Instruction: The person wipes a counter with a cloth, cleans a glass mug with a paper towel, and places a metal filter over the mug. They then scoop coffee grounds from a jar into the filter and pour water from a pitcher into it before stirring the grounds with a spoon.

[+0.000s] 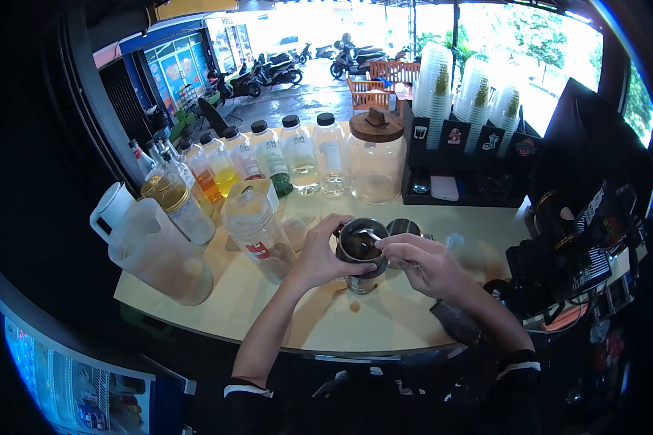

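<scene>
My left hand (319, 254) is wrapped round a dark metal cup (361, 283), thumb along the near side and fingers behind the rim. The cup stands upright over the front middle of the counter, with something dark inside. In my right hand (429, 265) a metal spoon (369, 233) is pinched between thumb and fingers, its end reaching into the cup's mouth. Just behind my right hand is a second metal cup (402, 228), partly hidden. Left of my left hand stands a clear jar (257, 228) with a red label.
A frosted pitcher (159, 250) and a gold-lidded jar (187, 210) stand at the left. Black-capped bottles (297, 156) line the back beside a wooden-lidded jar (376, 163). Stacked plastic cups (432, 90) sit in a black holder (461, 163). Black equipment (551, 268) occupies the right end.
</scene>
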Motion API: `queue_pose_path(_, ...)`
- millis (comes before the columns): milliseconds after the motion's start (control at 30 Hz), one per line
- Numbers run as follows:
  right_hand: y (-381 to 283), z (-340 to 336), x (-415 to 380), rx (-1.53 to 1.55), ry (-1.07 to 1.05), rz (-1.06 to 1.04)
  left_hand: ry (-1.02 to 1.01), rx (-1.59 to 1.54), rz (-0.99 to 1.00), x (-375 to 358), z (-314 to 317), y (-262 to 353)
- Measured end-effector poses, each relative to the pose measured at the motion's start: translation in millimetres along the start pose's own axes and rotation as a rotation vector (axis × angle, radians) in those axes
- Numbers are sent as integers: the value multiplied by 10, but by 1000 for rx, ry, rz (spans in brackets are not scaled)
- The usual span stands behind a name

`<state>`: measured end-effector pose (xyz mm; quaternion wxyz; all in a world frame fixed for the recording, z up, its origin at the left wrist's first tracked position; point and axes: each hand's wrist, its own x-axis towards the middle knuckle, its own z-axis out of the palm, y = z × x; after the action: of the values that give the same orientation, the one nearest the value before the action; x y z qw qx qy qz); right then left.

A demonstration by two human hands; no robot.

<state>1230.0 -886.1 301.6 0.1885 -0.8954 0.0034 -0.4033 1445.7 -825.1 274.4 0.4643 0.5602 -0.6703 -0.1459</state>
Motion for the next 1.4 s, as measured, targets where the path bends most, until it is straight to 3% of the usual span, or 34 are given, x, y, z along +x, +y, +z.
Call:
queue_pose_path(333, -4, -15, -4, -60, 7, -80, 12, 29, 61, 103, -84, -13)
queue_pose_path(1067, -83, -56, 25, -42, 44, -39, -78, -11, 313, 176, -169, 64)
queue_pose_path(1133, -156, -50, 18, 80, -11, -37, -89, -14, 303, 172, -190, 55)
queue_pose_path(1267, -127, -95, 46, 46, 44, -27, -117, -35, 323, 164, -204, 69)
queue_pose_path(1333, -115, -95, 58, 279, 48, 113, -130, -23, 324, 168, -203, 94)
queue_pose_path(1400, -114, -122, 45, 276, 12, 120, -143, -8, 326, 172, -214, 105)
